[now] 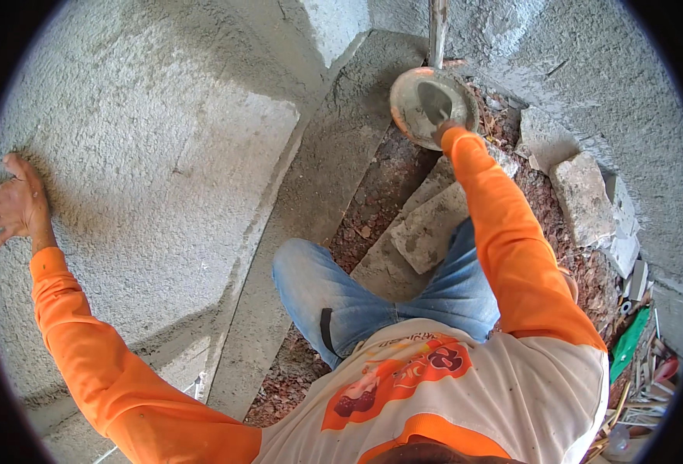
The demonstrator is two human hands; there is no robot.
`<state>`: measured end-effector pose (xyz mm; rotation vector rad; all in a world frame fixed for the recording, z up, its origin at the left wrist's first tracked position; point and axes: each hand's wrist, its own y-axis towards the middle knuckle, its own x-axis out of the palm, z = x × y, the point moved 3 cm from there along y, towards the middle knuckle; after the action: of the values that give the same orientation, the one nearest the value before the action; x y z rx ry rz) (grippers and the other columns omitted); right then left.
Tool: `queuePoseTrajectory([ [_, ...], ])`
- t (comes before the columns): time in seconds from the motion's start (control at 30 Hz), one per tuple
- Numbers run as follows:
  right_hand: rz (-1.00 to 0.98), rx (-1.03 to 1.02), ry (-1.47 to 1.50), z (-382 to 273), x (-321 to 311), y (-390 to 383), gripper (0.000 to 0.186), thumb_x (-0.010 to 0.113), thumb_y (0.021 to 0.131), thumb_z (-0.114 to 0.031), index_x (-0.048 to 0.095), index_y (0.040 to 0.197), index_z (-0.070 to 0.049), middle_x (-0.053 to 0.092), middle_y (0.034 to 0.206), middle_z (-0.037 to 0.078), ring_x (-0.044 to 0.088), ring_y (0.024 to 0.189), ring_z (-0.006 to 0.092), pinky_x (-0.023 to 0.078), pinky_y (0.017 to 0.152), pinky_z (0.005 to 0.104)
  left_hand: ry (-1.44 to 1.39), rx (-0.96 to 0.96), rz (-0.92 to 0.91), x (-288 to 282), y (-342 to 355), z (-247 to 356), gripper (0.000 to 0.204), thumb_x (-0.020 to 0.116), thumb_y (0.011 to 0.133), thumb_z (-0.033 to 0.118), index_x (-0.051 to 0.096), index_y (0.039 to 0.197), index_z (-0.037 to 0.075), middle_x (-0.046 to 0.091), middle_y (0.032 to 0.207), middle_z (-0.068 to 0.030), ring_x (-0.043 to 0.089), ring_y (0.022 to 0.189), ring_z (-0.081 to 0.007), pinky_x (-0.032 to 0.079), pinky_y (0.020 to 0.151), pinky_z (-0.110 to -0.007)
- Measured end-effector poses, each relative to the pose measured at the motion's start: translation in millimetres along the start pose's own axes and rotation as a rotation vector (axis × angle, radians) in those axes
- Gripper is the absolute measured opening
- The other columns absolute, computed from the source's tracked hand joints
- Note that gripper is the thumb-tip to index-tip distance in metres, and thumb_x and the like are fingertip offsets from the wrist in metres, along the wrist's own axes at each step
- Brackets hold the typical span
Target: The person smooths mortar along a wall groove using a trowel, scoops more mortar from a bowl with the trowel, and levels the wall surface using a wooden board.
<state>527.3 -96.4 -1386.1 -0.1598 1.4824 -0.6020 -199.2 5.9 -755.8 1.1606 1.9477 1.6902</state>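
My left hand (18,203) is spread flat with its fingers apart against the rough grey cement wall (163,178) at the far left. Up ahead on the right, my right hand (448,131) is closed around the handle of a trowel (434,100). The trowel's blade lies inside a round, shallow mortar pan (408,116) with a worn orange rim. Grey residue coats the pan's inside. My right hand is over the pan's near edge, and its fingers are partly hidden by the orange sleeve.
Broken concrete slabs (434,228) lie between my knees, and more blocks (582,199) lean along the right wall. A smooth cement ledge (279,232) runs beside the left wall. Behind the pan stands a wooden post (438,31). Scrap and a green sheet (630,340) litter the lower right.
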Motion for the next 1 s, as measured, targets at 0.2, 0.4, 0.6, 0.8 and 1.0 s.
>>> queuePoseTrajectory([
  [0.2,-0.362,-0.213,0.211,-37,-24,-39,0.052,0.053,0.084,-0.044,0.062,0.117,-0.005,0.057,0.123,0.021,0.057,0.111,0.0322,0.045,0.092,0.0396,-0.441,-0.083,-0.028,-74,24,2,0.097,0.037,0.077,0.075,0.034,0.136,-0.001,0.026,0.139,-0.0364,0.021,0.13,-0.0536,0.007,0.094,-0.076],
  [0.4,-0.182,0.063,0.623,-49,-43,-52,0.049,0.053,0.084,-0.042,0.063,0.113,-0.004,0.063,0.112,0.021,0.063,0.1,0.0312,0.048,0.085,0.0416,-0.407,-0.048,-0.02,-73,24,-3,0.094,0.035,0.079,0.073,0.033,0.136,-0.002,0.025,0.14,-0.0362,0.02,0.131,-0.0528,0.008,0.095,-0.075],
  [0.6,-0.318,-0.417,-0.018,-24,-31,-28,0.057,0.062,0.078,-0.029,0.051,0.129,-0.005,0.053,0.13,0.016,0.049,0.123,0.0259,0.048,0.091,0.0416,-0.43,-0.057,-0.087,-102,26,16,0.095,0.033,0.082,0.073,0.03,0.137,-0.004,0.021,0.141,-0.0369,0.018,0.132,-0.0526,0.009,0.096,-0.074],
  [0.8,-0.431,0.203,1.212,-48,-21,-55,0.049,0.057,0.086,-0.044,0.055,0.109,0.0,0.057,0.073,0.013,0.055,0.049,0.0251,0.047,0.047,0.0433,-0.416,-0.051,-0.115,-106,25,17,0.096,0.033,0.081,0.073,0.03,0.136,-0.005,0.021,0.141,-0.0371,0.018,0.133,-0.0523,0.009,0.097,-0.073],
  [1.0,-0.182,0.353,1.849,-73,-25,-125,0.041,0.063,0.083,-0.045,0.053,0.095,-0.007,0.053,0.069,0.009,0.052,0.048,0.0199,0.047,0.043,0.0375,-0.42,-0.051,-0.064,-90,20,9,0.095,0.035,0.08,0.074,0.033,0.135,-0.003,0.024,0.14,-0.0371,0.02,0.131,-0.0534,0.009,0.095,-0.075],
])
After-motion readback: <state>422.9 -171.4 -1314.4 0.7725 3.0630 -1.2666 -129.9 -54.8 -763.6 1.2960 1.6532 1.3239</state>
